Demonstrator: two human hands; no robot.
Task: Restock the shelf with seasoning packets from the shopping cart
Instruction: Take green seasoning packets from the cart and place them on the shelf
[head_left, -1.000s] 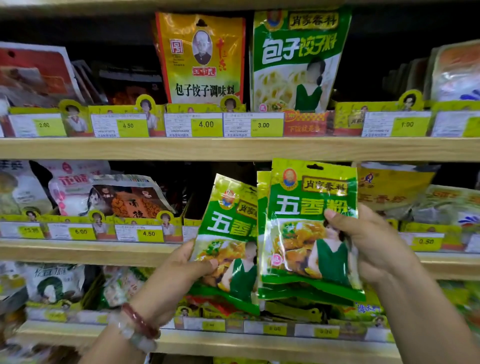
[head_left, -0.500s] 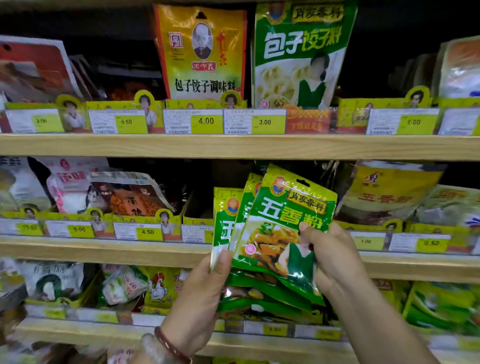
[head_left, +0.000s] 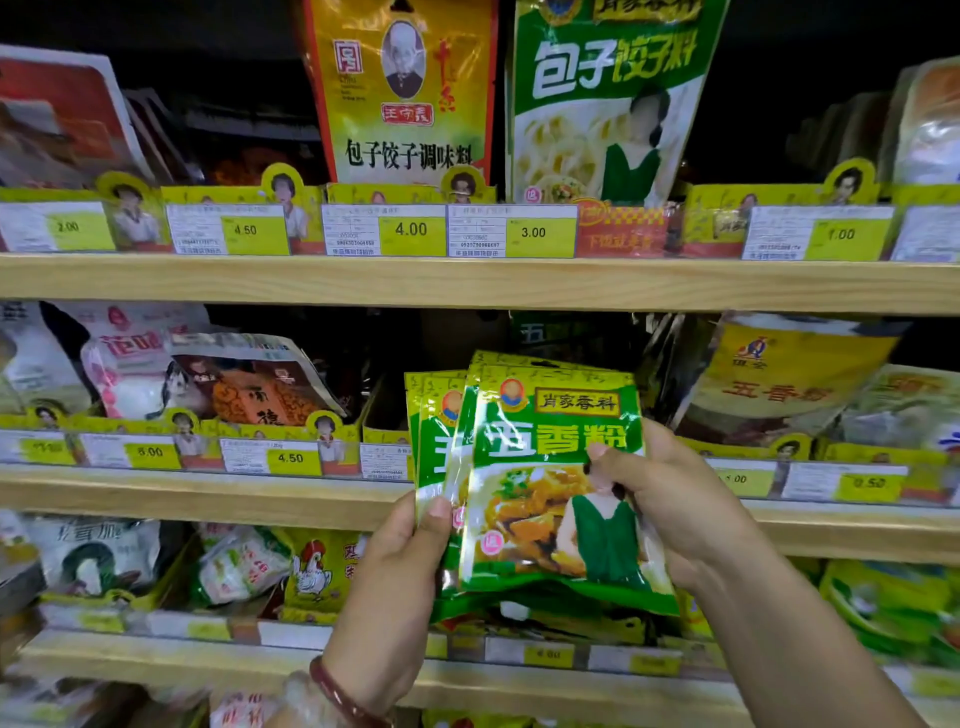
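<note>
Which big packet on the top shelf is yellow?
The left packet, yellow with a portrait. The packet beside it is green and white.

Both hands are on a stack of green seasoning packets (head_left: 550, 488) in front of the middle shelf (head_left: 208, 493). Left hand (head_left: 395, 587) grips the stack's edge at 9 o'clock, right hand (head_left: 670, 499) pinches it at 3 o'clock. Up at 12 o'clock there's a yellow pouch (head_left: 400, 93) beside a green pouch (head_left: 608, 98), with price tags (head_left: 384, 229) below them.
</note>
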